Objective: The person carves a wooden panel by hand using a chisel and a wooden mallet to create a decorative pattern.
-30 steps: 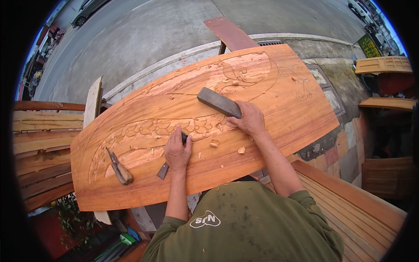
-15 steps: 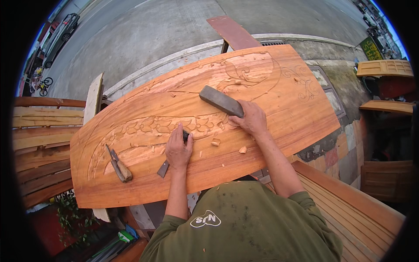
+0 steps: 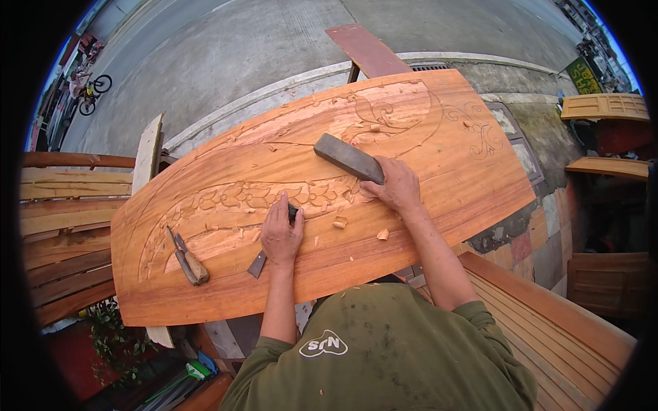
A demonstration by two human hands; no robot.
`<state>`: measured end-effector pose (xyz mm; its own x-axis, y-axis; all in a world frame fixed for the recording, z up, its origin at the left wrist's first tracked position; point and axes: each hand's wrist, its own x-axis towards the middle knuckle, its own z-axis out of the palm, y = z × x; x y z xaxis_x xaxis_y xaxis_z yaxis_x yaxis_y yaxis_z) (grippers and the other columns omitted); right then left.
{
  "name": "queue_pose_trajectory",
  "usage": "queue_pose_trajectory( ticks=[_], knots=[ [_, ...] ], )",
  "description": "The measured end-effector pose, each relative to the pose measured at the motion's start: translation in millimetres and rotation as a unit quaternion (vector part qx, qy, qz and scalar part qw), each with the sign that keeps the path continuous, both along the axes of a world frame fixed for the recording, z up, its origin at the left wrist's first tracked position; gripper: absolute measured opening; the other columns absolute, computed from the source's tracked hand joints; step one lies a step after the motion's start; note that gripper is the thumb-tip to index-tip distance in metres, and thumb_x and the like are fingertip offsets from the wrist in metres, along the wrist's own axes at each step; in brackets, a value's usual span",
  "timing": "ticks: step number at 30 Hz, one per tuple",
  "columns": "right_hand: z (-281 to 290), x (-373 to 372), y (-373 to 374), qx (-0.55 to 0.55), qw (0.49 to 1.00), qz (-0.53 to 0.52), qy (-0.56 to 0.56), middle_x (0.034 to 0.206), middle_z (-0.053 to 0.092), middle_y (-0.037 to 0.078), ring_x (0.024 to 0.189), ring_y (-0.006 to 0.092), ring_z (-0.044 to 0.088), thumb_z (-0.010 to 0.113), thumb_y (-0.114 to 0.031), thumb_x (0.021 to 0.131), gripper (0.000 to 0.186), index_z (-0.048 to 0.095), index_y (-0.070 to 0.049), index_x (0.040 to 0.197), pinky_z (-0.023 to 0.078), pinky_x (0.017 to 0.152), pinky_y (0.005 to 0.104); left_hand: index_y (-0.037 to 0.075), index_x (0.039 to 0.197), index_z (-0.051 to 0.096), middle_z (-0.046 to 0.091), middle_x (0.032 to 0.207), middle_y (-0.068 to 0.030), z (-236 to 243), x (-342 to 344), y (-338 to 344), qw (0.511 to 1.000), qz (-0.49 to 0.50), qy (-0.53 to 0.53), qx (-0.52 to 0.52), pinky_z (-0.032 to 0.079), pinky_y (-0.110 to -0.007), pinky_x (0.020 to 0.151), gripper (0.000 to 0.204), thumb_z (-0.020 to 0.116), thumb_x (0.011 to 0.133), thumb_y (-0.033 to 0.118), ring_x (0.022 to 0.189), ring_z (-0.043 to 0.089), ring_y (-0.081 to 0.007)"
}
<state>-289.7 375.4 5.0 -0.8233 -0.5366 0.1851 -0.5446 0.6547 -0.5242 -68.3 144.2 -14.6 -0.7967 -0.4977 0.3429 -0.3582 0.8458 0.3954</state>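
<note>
A large curved wooden panel (image 3: 480,192) with carved flowers and scrollwork lies before me, scattered with shavings. My left hand (image 3: 279,233) rests on it, fingers round a small black object (image 3: 293,214) that is mostly hidden. A flat dark blade (image 3: 257,264) pokes out beside that hand; whether the two are joined I cannot tell. My right hand (image 3: 394,183) grips one end of a long dark rectangular block (image 3: 343,156) over the carving. Two hand tools, one with a metal blade and wooden handle (image 3: 194,268), lie together at the panel's left.
Wooden slats (image 3: 68,233) stand at the left, beside a pale board (image 3: 145,154). A reddish plank (image 3: 360,48) juts out behind the panel. A slatted wooden piece (image 3: 541,322) is at lower right, other panels (image 3: 603,106) farther right. Beyond lies a road with a person on a bicycle (image 3: 89,92).
Both hands and the block have shifted very slightly, keeping their grips. On the road, a car seen earlier has left view and the cyclist has come farther into it.
</note>
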Motion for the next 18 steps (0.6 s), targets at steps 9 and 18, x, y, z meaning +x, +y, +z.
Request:
queue_pose_trajectory(
  ticks=[9, 18],
  knots=[
    [1.7, 0.9, -1.0, 0.003, 1.0, 0.001, -0.005, 0.116, 0.077, 0.011, 0.11, 0.0335, 0.072, 0.095, -0.042, 0.077, 0.068, 0.071, -0.012, 0.133, 0.057, 0.096, 0.0452, 0.006, 0.149, 0.065, 0.075, 0.13, -0.0197, -0.7, 0.2, -1.0, 1.0, 0.0, 0.004, -0.005, 0.059, -0.046, 0.101, 0.059, 0.08, 0.096, 0.027, 0.121, 0.073, -0.0365],
    [-0.1, 0.2, -0.4, 0.003, 1.0, 0.001, -0.005, 0.118, 0.077, 0.011, 0.112, 0.0336, 0.072, 0.095, -0.043, 0.077, 0.069, 0.071, -0.012, 0.134, 0.057, 0.097, 0.0452, 0.005, 0.148, 0.065, 0.075, 0.131, -0.0194, -0.1, 0.1, -0.9, 1.0, -0.004, 0.006, -0.009, 0.059, -0.046, 0.101, 0.059, 0.08, 0.096, 0.026, 0.121, 0.073, -0.0363]
  ],
)
